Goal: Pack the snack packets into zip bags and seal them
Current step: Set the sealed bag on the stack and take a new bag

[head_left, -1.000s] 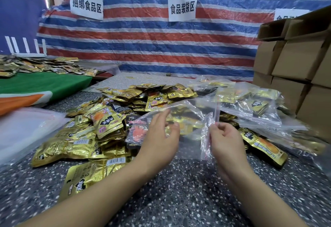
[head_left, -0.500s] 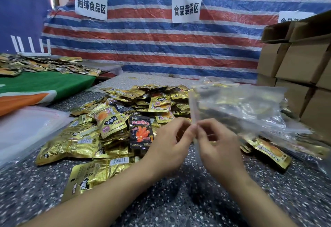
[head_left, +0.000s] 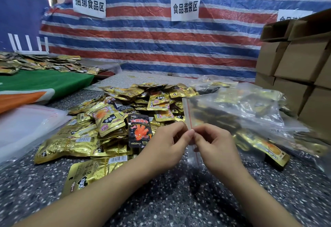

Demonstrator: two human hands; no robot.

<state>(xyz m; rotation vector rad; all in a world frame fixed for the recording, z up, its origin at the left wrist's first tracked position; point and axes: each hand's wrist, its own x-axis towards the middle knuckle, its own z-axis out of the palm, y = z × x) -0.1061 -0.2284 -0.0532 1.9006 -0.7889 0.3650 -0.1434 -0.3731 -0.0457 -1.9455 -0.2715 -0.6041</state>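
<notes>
Zip bag (head_left: 223,112) held above desk (head_left: 179,200), filled with gold snack packets, mouth edge with red zip strip (head_left: 190,119) turned toward person. Left hand (head_left: 166,144) and right hand (head_left: 215,142) close together, fingertips touching, both pinching strip midway along its length. Loose snack packets (head_left: 111,119) heaped on desk just left; sealed bags (head_left: 259,97) piled right, near cardboard boxes (head_left: 304,69). Risk, judged: strip tracks misaligned under pinch, seal gapped; bulging contents could pop closure; slippery film could slide from fingers.
</notes>
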